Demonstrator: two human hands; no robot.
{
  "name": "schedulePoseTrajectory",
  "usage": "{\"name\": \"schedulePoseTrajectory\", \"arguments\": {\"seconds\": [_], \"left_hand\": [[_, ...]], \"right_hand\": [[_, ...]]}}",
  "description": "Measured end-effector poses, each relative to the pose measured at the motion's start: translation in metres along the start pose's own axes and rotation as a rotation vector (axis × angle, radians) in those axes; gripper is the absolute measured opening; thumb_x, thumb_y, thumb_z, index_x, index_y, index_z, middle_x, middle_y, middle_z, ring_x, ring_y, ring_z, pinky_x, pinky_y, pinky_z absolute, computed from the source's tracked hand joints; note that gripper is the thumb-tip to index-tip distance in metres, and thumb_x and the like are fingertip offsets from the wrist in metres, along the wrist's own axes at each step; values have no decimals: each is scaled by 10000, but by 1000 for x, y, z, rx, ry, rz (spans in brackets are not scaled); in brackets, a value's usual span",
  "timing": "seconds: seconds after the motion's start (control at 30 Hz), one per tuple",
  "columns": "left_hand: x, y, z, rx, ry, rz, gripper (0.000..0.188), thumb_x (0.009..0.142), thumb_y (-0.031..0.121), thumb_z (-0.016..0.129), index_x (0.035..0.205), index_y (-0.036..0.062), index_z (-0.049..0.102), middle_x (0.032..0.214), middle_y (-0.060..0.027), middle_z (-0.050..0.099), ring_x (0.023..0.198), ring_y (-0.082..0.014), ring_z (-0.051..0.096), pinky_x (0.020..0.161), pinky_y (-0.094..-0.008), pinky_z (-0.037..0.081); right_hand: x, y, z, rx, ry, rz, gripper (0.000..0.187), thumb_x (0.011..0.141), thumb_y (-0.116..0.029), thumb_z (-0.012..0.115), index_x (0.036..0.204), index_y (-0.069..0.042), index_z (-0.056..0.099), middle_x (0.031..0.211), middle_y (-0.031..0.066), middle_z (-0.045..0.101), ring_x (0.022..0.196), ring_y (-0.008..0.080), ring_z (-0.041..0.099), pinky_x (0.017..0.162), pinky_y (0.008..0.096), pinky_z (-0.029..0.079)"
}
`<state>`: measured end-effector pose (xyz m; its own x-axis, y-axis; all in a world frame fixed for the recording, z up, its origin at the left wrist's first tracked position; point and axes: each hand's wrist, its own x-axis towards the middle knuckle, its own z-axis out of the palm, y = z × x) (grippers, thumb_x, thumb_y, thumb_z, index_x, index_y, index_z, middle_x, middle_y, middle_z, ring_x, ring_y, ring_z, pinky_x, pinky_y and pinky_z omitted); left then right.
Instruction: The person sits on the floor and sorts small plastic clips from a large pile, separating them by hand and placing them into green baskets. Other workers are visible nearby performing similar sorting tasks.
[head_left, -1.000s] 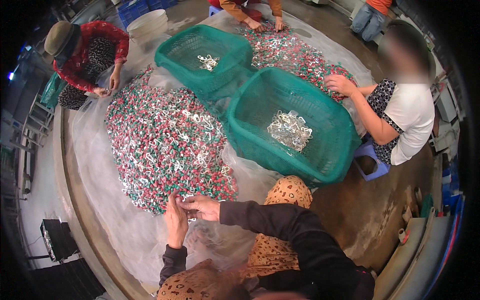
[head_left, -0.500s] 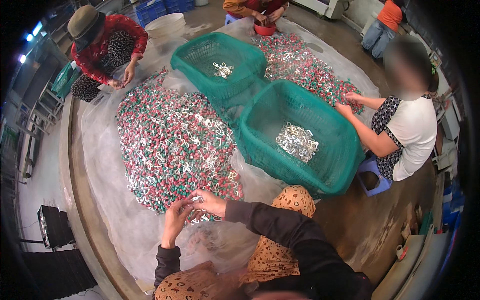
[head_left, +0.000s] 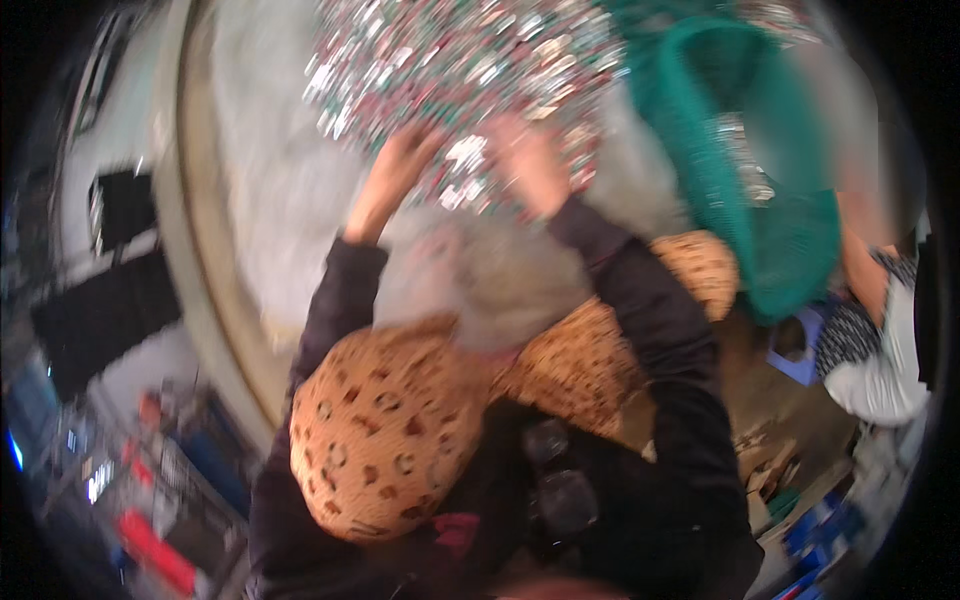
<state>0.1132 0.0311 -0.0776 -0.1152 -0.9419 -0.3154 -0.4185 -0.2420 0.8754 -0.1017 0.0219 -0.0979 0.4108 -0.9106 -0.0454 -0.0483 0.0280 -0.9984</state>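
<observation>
Pale, crumpled sheeting (head_left: 270, 180) was spread, in the head view, beneath and around the grip, bounded well to its left by a raised ledge (head_left: 190, 200). Much of the scene was blurred. Just ahead of the grip, a heap of small red, green and white pieces (head_left: 460, 70) was gathered on the sheeting, its far end cut off by the upper rim of the view. At its near edge the left hand (head_left: 405, 160) and the right hand (head_left: 530, 165) were held apart, one to each side. Between them a bright cluster of white pieces (head_left: 465, 155) was framed, near to both, with neither hand clearly the closer; the long axis of any single piece could not be made out. Whether anything was pinched by either hand could not be told, the fingertips being too blurred. To the right of the grip, nearer to the right hand, a green basket (head_left: 790, 270) was set, its long axis pointed roughly away from the wearer, with silvery pieces (head_left: 745, 165) contained in it. Past the basket's near end, farther right, a purple stool (head_left: 795, 368) was partly shown.
</observation>
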Motion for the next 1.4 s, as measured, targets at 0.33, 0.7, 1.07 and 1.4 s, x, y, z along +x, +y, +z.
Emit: {"name": "schedulePoseTrajectory", "arguments": {"seconds": [0.33,0.7,1.07,1.4], "left_hand": [[-9,-59,56,847,-6,218,340,862,297,605,1109,68,556,862,-178,611,776,-359,630,656,-441,503],[18,-63,50,963,109,115,410,824,327,635,1074,31,499,859,-200,617,777,-331,651,617,-419,516],[12,-33,23,286,113,319,319,764,313,719,972,84,638,868,-93,635,765,-273,629,683,-373,492],[13,-48,60,768,-21,298,255,896,269,545,875,20,591,825,-195,600,750,-360,629,637,-467,502]], "right_hand": [[12,-41,-41,522,-100,488,286,877,-273,657,745,-142,441,619,-56,418,512,40,398,401,196,246],[14,55,18,-1017,-159,25,240,835,-202,547,1041,-85,584,841,175,646,780,370,628,655,481,493],[4,14,-33,-258,151,178,189,838,-203,656,777,-25,650,633,29,546,529,140,498,489,290,378],[-6,-11,-32,143,66,433,166,842,-124,642,961,-12,614,639,14,564,475,68,492,429,228,373]]}}
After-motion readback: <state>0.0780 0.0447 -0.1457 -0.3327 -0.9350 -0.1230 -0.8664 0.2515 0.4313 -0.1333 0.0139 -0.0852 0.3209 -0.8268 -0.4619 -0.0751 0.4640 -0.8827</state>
